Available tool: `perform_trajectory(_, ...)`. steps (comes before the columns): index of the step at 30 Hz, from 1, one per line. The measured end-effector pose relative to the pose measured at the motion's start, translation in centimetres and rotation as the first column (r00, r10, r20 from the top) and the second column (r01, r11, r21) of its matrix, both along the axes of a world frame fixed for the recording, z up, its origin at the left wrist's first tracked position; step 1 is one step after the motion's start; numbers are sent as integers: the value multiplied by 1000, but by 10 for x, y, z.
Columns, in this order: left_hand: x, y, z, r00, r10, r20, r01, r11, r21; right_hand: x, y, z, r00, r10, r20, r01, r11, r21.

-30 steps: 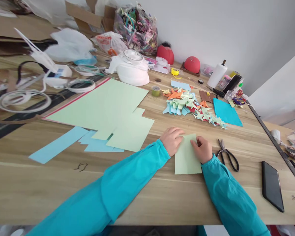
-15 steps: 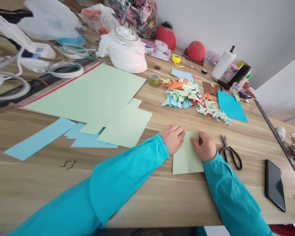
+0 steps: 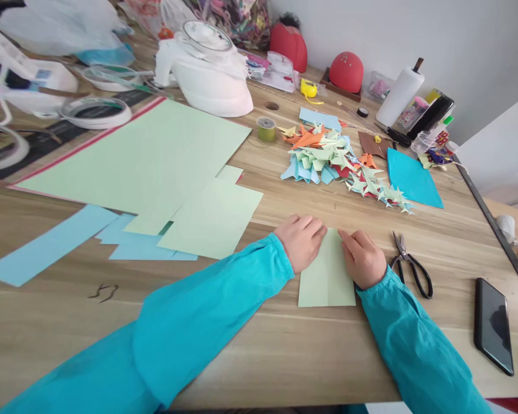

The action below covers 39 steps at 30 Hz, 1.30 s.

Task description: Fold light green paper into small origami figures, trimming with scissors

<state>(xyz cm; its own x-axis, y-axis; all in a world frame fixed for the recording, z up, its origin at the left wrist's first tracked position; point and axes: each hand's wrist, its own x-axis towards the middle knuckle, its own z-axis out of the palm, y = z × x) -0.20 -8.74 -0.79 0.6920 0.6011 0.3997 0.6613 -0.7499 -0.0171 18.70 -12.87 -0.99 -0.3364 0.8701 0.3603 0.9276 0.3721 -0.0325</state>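
Small green sheet (image 3: 327,282) flanked by two hands at its far end

From where I stand, the small green sheet lies flat on the tabletop (image 3: 259,351), its long axis running away from the person and a faint crease following that length. It sits between the hands, neither clearly nearer: the left hand (image 3: 301,242) covers its far left corner, fingers bent and close together, while the right hand (image 3: 365,260) curls in at the far right, thumb and forefinger near the far edge. Whether either one pinches the paper or only presses it, I cannot tell. Most of the near half lies uncovered. Black-handled scissors (image 3: 404,255) rest just beside the right cuff. Larger green sheets (image 3: 155,155) spread off to the left, and a heap of folded paper shapes (image 3: 322,154) lies beyond the hands.
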Motion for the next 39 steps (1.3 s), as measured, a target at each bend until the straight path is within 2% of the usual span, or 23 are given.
perform_trajectory(7, 1, 0, 1, 999, 4, -47, -3, 999, 33, -1, -2, 1, 996, 78, 42, -80, 996, 44)
perform_trajectory(11, 1, 0, 2, 999, -1, -44, 1, 1000, 7, -2, -2, 1, 993, 110, 40, -111, 994, 21)
perform_trajectory(17, 1, 0, 3, 999, 3, -49, -2, 1000, 18, 0, 0, -1, 970, 244, -7, -244, 970, -19)
perform_trajectory(26, 1, 0, 1, 998, 16, -58, -13, 999, 44, 0, 0, 2, 959, 274, 65, -277, 960, 33)
perform_trajectory(39, 1, 1, -1, 998, 19, -61, -17, 999, 32, -2, -2, 6, 953, 278, 118, -283, 958, 33)
